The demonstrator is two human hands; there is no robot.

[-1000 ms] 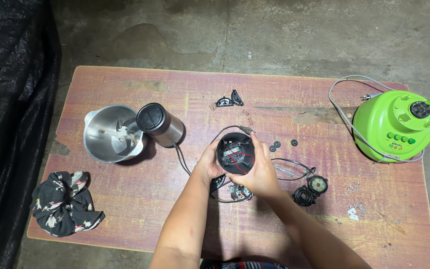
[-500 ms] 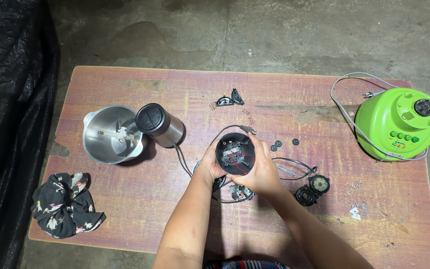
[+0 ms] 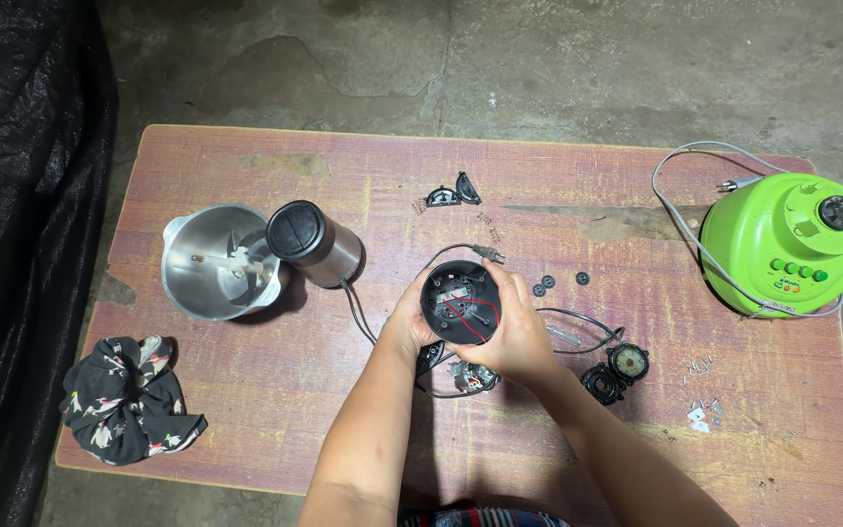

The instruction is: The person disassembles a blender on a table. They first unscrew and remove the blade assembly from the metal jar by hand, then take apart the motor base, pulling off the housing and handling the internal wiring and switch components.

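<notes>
Both my hands hold a round black appliance housing (image 3: 460, 302) over the middle of the reddish table (image 3: 558, 166). Its open side faces up and shows red wires and small metal parts inside. My left hand (image 3: 408, 325) cups its left side. My right hand (image 3: 511, 330) wraps its right and lower side, thumb on the rim. A small motor part (image 3: 473, 374) lies on the table just under my hands. A dark cord (image 3: 355, 307) runs from the housing area toward a steel cylinder (image 3: 312, 244).
A steel bowl with a blade (image 3: 217, 262) sits at the left, a patterned dark cloth (image 3: 127, 400) at the front left. A green blender base (image 3: 789, 244) with a grey cord stands at the right. Black round parts (image 3: 615, 373), washers (image 3: 544, 285), clips (image 3: 454, 193) and screws (image 3: 702, 408) are scattered around.
</notes>
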